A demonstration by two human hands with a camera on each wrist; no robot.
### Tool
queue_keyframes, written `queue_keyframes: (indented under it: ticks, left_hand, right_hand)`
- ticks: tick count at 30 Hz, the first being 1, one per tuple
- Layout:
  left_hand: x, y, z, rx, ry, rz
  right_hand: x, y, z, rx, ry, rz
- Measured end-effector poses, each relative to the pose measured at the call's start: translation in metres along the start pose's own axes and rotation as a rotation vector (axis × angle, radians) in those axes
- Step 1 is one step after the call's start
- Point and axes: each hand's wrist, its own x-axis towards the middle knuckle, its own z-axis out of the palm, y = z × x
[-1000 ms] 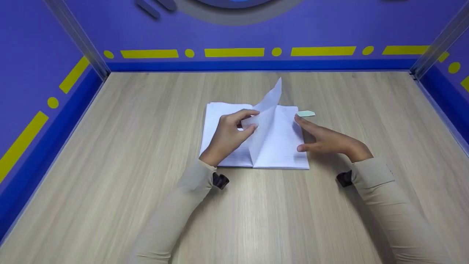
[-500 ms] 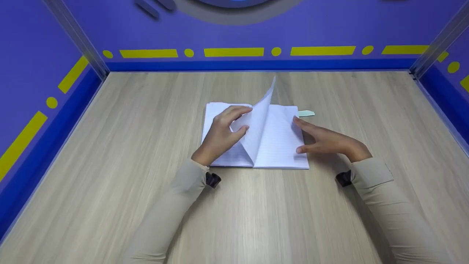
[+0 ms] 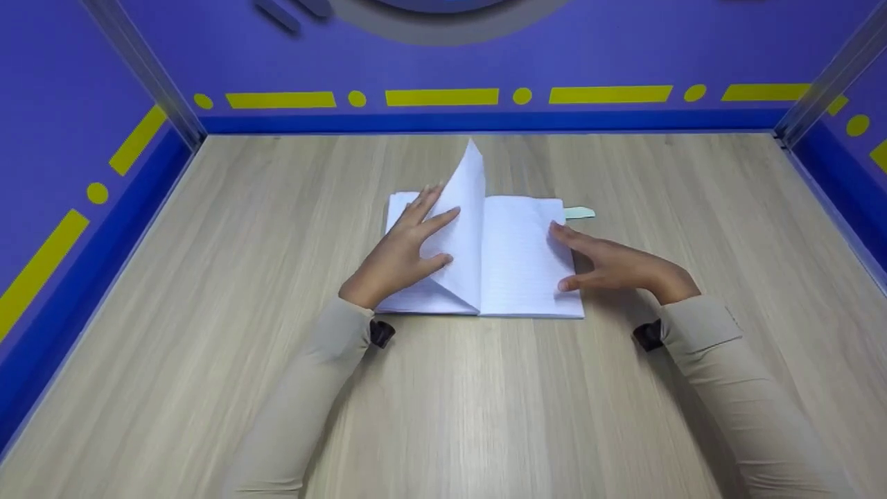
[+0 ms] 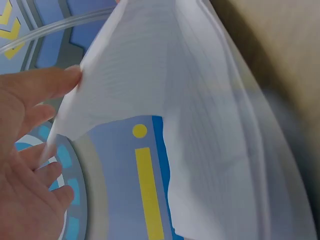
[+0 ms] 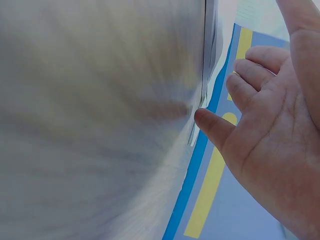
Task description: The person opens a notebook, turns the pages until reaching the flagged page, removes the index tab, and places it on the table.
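Observation:
An open notebook point(image 3: 523, 260) with white ruled pages lies in the middle of the table. One leaf point(image 3: 461, 222) stands up from the spine and leans left. My left hand point(image 3: 398, 253) is at this leaf, fingers spread, with thumb and index finger overlapping it in the head view. In the left wrist view a fingertip point(image 4: 72, 76) meets the leaf's edge, and the other fingers sit lower near its corner. My right hand point(image 3: 603, 263) stays at the notebook's right edge, its fingers fairly straight and fingertips over the right page.
A pale green tab point(image 3: 580, 213) sticks out past the notebook's right edge near the top. The wooden table point(image 3: 471, 409) ends at blue-purple walls point(image 3: 443, 69) with yellow marks, behind and at both sides.
The leaf has swung from leaning right to leaning left. My left hand has moved left and spread its fingers from a pinch-like pose. My right hand has hardly moved.

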Motion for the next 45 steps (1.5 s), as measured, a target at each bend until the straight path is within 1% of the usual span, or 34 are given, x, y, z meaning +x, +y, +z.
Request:
queue_keyframes:
  ticks: [4,7,11,14,18,24,27,30,37,45]
  left_hand:
    - [-0.004,-0.010,-0.002,-0.040,-0.102,-0.120]
    - [-0.007,-0.017,-0.002,-0.058,-0.174,-0.186]
    - [-0.011,-0.025,-0.003,-0.063,-0.261,-0.233]
    - [-0.013,-0.030,-0.004,-0.062,-0.310,-0.250]
    - [-0.015,-0.035,-0.004,-0.054,-0.384,-0.289]
    - [-0.020,-0.041,-0.007,-0.089,-0.477,-0.361]
    - [-0.022,-0.042,-0.008,-0.099,-0.507,-0.380]
    - [-0.021,-0.044,-0.009,-0.104,-0.525,-0.391]
    - [-0.020,-0.049,-0.008,-0.137,-0.546,-0.384]
    - [-0.020,-0.051,-0.008,-0.143,-0.547,-0.377]
  right_hand:
    - [0.002,0.000,0.000,-0.009,-0.010,-0.011]
    - [0.004,-0.001,0.000,-0.014,-0.021,-0.023]
    - [0.006,-0.002,0.000,-0.013,-0.041,-0.031]
    - [0.008,-0.003,0.001,-0.017,-0.052,-0.029]
    - [0.009,-0.003,0.002,-0.029,-0.063,-0.018]
    - [0.008,-0.003,0.004,-0.063,-0.089,0.012]
    - [0.006,-0.003,0.004,-0.080,-0.104,0.026]
    - [0.005,-0.001,0.002,-0.087,-0.123,0.024]
    - [0.004,0.004,-0.002,-0.064,-0.167,0.014]
    - [0.005,0.004,-0.002,-0.069,-0.179,0.026]
